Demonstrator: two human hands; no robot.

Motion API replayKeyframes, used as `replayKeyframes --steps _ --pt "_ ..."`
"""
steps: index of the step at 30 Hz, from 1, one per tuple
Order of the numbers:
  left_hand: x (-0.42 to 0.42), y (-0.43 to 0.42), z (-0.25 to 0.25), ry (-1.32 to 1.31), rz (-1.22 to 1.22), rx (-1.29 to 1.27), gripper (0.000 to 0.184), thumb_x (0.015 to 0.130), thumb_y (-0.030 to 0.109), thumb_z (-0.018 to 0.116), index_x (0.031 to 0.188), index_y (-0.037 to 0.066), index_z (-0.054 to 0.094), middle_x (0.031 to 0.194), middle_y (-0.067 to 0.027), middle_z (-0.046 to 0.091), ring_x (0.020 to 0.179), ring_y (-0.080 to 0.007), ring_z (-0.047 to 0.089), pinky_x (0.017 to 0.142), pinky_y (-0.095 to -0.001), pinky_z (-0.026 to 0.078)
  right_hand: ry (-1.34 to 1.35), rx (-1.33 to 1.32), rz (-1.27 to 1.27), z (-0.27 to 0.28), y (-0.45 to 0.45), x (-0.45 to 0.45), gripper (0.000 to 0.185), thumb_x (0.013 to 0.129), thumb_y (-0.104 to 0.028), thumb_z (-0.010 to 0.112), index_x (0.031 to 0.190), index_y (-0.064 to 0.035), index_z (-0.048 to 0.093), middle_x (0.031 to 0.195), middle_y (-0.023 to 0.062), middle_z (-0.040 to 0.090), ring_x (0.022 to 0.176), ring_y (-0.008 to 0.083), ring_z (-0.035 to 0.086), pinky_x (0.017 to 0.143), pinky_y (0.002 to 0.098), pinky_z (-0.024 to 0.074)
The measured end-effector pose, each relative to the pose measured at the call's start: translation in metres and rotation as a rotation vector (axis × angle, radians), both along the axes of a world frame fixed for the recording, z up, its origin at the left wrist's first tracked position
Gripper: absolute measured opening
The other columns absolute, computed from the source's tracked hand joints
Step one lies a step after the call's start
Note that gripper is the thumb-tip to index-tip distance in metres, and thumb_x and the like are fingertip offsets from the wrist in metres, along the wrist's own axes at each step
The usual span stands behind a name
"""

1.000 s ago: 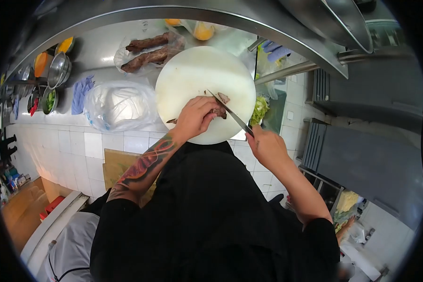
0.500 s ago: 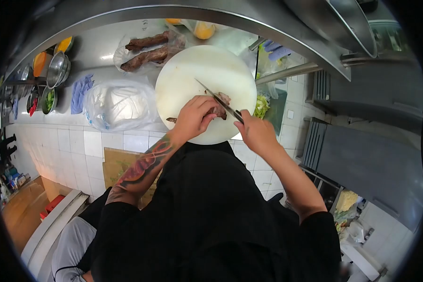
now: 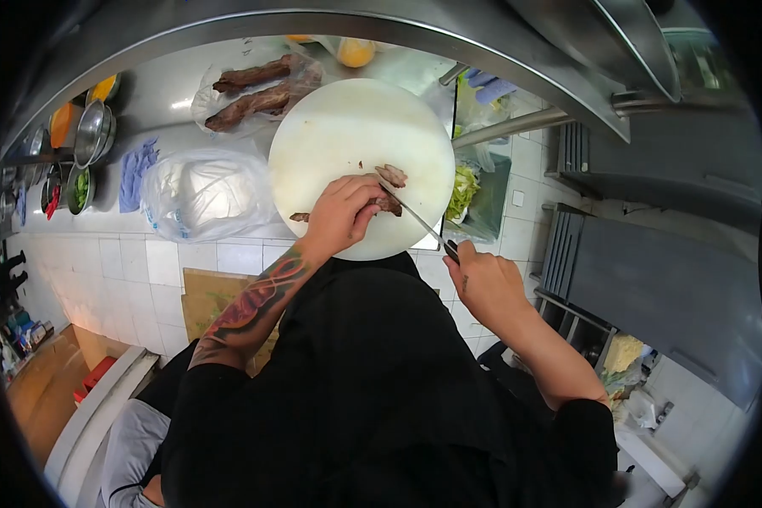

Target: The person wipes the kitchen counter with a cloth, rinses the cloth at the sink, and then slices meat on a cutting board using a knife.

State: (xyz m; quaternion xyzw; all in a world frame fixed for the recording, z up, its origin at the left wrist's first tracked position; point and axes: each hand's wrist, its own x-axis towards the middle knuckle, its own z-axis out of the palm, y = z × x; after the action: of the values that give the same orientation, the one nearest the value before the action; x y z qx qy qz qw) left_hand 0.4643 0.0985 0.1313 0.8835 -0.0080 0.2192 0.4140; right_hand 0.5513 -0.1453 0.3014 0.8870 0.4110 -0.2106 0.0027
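Observation:
My right hand (image 3: 485,279) is closed around the dark handle of a knife (image 3: 420,222). Its blade points up and left, with the tip end beside the fingers of my left hand (image 3: 345,212). Those fingers are bent over a piece of browned meat (image 3: 389,203) and press it on the round white cutting board (image 3: 330,127); part of the meat is hidden under them. Cut slices (image 3: 391,175) lie just beyond the blade. A small dark meat scrap (image 3: 299,217) rests left of my left wrist.
Two long pieces of cooked meat (image 3: 250,106) lie on a plastic bag behind the board. A clear bag with white contents (image 3: 207,190), a blue cloth (image 3: 137,173) and metal bowls (image 3: 93,133) stand left. Leafy greens (image 3: 463,193) are at right. A metal shelf edge (image 3: 330,23) runs overhead.
My right hand has drawn the knife back toward the lower right. The left hand keeps its hold on the meat, and the slices beyond the blade show more clearly. The view has shifted slightly.

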Motion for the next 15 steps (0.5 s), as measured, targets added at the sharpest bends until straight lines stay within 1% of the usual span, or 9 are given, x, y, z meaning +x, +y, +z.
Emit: replayKeyframes --steps 1,2,3,4,5,6,8,12,15 --pt "0.001 0.000 0.000 0.007 0.002 -0.010 0.028 0.085 0.004 0.073 0.111 0.009 0.068 0.118 -0.0069 0.070 0.108 -0.0319 0.064 0.096 -0.0426 0.051 0.016 -0.020 -0.002 0.000 0.002 0.001 0.033 0.105 -0.032 0.062 0.093 -0.0005 0.059 0.063 0.0195 0.068 0.059 0.0421 0.069 0.056 0.0519 0.0550" --pt "-0.001 0.000 -0.001 0.016 0.000 -0.020 0.028 0.084 0.004 0.074 0.111 0.009 0.068 0.117 -0.0066 0.070 0.107 -0.0317 0.065 0.095 -0.0422 0.051 0.022 -0.020 0.001 -0.019 0.010 0.003 0.033 0.105 -0.032 0.062 0.093 -0.0005 0.059 0.063 0.0195 0.068 0.059 0.0421 0.069 0.056 0.0519 0.0550" --pt "-0.003 -0.001 0.000 0.021 -0.003 -0.023 0.028 0.084 0.004 0.074 0.111 0.009 0.068 0.117 -0.0066 0.070 0.107 -0.0317 0.065 0.095 -0.0422 0.051 0.017 0.044 -0.012 -0.055 0.023 0.008 0.034 0.105 -0.032 0.061 0.093 -0.0004 0.060 0.065 0.0202 0.069 0.060 0.0429 0.070 0.057 0.0522 0.0553" --pt "-0.002 0.000 0.002 0.009 -0.007 -0.036 0.027 0.084 0.004 0.074 0.110 0.009 0.068 0.116 -0.0065 0.070 0.106 -0.0318 0.065 0.094 -0.0420 0.051 0.007 0.107 -0.019 -0.075 0.036 0.016 0.034 0.105 -0.033 0.061 0.094 -0.0002 0.060 0.067 0.0209 0.069 0.062 0.0437 0.070 0.058 0.0525 0.0557" --pt "0.000 0.000 0.003 -0.003 -0.011 -0.047 0.027 0.084 0.004 0.074 0.110 0.009 0.068 0.116 -0.0064 0.070 0.105 -0.0318 0.065 0.093 -0.0418 0.051 0.005 0.105 -0.014 -0.078 0.047 0.023 0.034 0.105 -0.033 0.061 0.094 -0.0002 0.060 0.067 0.0209 0.069 0.062 0.0437 0.070 0.058 0.0525 0.0557" --pt "0.001 0.001 0.003 -0.007 -0.002 -0.045 0.027 0.084 0.004 0.074 0.110 0.009 0.068 0.116 -0.0064 0.070 0.105 -0.0318 0.065 0.093 -0.0418 0.051 0.006 0.135 -0.009 -0.077 0.059 0.031 0.034 0.105 -0.033 0.061 0.094 -0.0002 0.060 0.069 0.0216 0.070 0.064 0.0440 0.070 0.059 0.0526 0.0559" --pt "0.000 0.002 0.003 -0.028 -0.014 -0.060 0.030 0.082 0.003 0.078 0.110 0.007 0.068 0.114 -0.0095 0.071 0.101 -0.0330 0.066 0.087 -0.0415 0.053 0.010 0.166 -0.010 -0.063 0.062 0.032 0.034 0.105 -0.033 0.061 0.095 -0.0003 0.061 0.071 0.0222 0.070 0.066 0.0443 0.071 0.060 0.0527 0.0562" --pt "-0.004 -0.002 -0.004 -0.014 0.032 -0.083 0.028 0.082 0.003 0.079 0.108 0.007 0.069 0.113 -0.0097 0.071 0.098 -0.0330 0.066 0.086 -0.0420 0.053 0.047 0.019 0.024 -0.010 0.024 0.022 0.035 0.104 -0.034 0.062 0.094 -0.0004 0.061 0.073 0.0226 0.071 0.068 0.0438 0.071 0.062 0.0535 0.0561" --pt "-0.001 0.001 -0.002 -0.033 0.027 -0.084 0.027 0.082 0.004 0.080 0.107 0.007 0.069 0.112 -0.0097 0.071 0.098 -0.0332 0.066 0.085 -0.0421 0.054 0.062 -0.068 0.019 -0.003 0.017 0.018 0.035 0.104 -0.034 0.062 0.095 -0.0009 0.061 0.073 0.0219 0.071 0.068 0.0440 0.071 0.062 0.0542 0.0558"
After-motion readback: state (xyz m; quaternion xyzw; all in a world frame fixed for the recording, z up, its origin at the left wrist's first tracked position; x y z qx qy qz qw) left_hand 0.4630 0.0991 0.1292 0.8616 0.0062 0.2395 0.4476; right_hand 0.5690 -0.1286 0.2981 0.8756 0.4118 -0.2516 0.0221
